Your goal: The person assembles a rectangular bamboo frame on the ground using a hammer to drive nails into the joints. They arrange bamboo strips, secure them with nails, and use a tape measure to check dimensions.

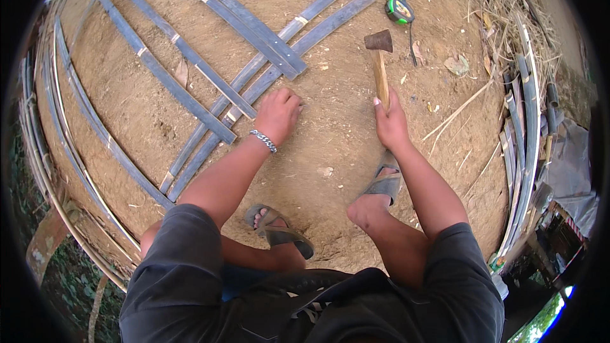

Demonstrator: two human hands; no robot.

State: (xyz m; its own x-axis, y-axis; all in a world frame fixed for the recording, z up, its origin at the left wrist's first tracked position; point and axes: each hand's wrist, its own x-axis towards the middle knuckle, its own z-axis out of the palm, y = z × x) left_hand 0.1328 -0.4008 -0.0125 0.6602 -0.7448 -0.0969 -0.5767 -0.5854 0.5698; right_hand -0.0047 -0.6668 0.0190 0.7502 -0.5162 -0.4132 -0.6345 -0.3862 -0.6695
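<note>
- Closest, the person's two feet are on the ground in dark sandals (286, 236).
- The left hand (279, 114) is just above the ground, beside the bamboo ends, with its fingers curled in. I cannot tell if it pinches something tiny. A chain bracelet (264, 140) is on that wrist.
- The right hand (390, 121) is wrapped tight around the wood handle of a small hatchet (380, 70). Its rusty head points away from the person.
- Past the left hand, two slanting bamboo strips (325, 3) lie side by side. Four long bamboo strips (171, 82) lie across them, with their ends near the left hand. So the crossing looks partly done.
- One pair has small pale dots near its end; I cannot tell if they are nails.
- Another bamboo strip (101, 130) curves along the left, and it looks like its near end does not cross the slanting pair.
- Farther off, a green and black tape measure (399, 9) sits on the ground.
- The ground (330, 146) is brown dirt with little chips. More split bamboo (528, 108), dry grass (508, 19) and a grey plastic sheet (569, 159) are at the right side.
</note>
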